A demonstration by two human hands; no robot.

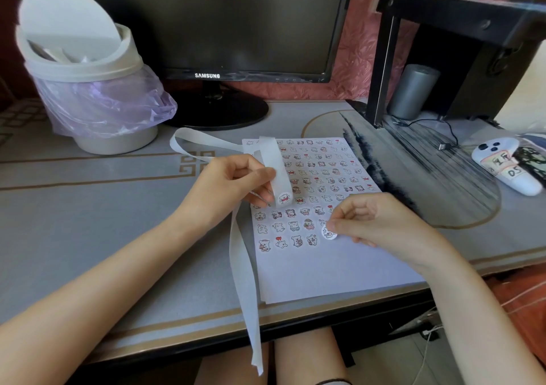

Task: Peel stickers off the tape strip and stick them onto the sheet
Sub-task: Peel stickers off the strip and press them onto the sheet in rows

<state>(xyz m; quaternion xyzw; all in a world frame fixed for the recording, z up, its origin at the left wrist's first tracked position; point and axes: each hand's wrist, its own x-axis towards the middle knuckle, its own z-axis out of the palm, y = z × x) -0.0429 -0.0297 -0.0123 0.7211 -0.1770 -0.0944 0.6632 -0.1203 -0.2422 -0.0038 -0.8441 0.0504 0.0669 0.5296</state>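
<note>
A white sheet (331, 275) lies on the desk, its upper part covered with rows of small cartoon stickers. My left hand (233, 184) grips the white tape strip (273, 163) above the sheet; one round sticker (284, 198) shows on the bent end near my fingertips. The strip's long tail (245, 278) hangs over the desk's front edge. My right hand (381, 222) pinches a round peeled sticker (328, 233) and holds it low over the sheet, at the end of the lowest rows. Whether it touches the paper is unclear.
A lidded bin with a purple bag (88, 89) stands at the back left. A Samsung monitor (224, 24) is behind the sheet. A black shelf (455, 45) with a grey cylinder (413, 92) and a white controller (508, 166) are at the right.
</note>
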